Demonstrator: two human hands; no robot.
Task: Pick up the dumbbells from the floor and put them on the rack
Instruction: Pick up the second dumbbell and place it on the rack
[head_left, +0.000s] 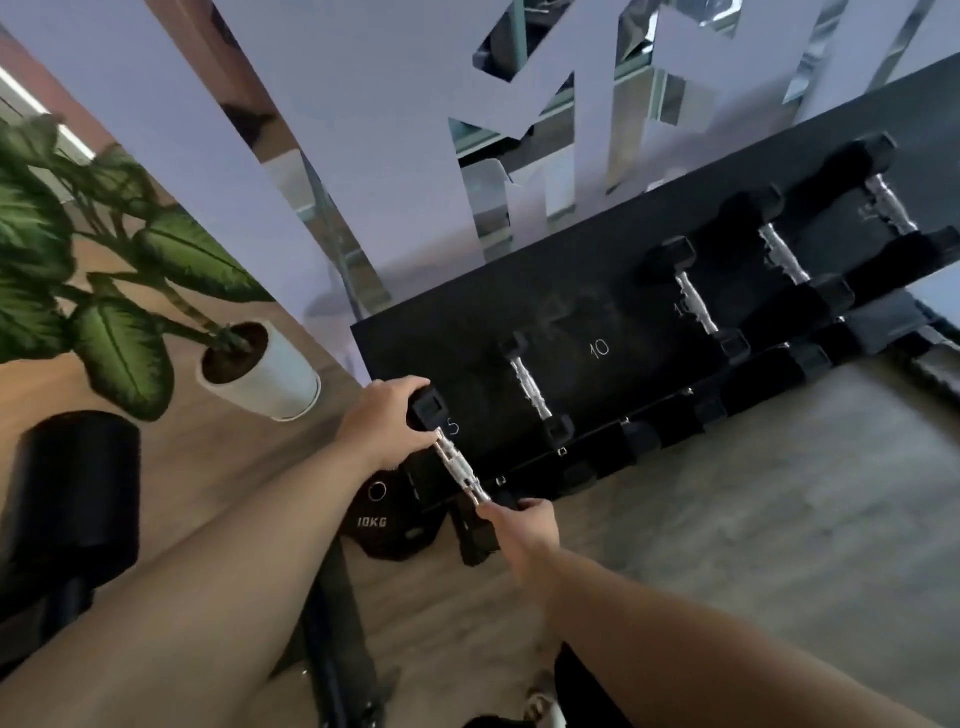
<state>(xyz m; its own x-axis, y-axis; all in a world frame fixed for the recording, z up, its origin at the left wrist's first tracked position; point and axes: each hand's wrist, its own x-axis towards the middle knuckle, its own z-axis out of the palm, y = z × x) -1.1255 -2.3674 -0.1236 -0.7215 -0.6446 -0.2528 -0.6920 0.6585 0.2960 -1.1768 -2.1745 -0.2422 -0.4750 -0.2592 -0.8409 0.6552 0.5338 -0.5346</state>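
A small black dumbbell (460, 465) with a chrome handle lies at the left end of the black rack (602, 291), over a chalked "5". My left hand (387, 421) wraps the dumbbell's far head. My right hand (524, 530) grips its near head at the rack's front edge. Further right on the rack rest other dumbbells: one (530, 387) beside the "10" mark, another (696, 301), and two bigger ones (784, 254) (891, 202).
A potted plant in a white pot (270, 379) stands left of the rack. A black 10KG plate (379, 525) lies on the wood floor below the rack's left end. A black padded roller (72, 509) is at the left. A lower rack tier (649, 441) holds more weights.
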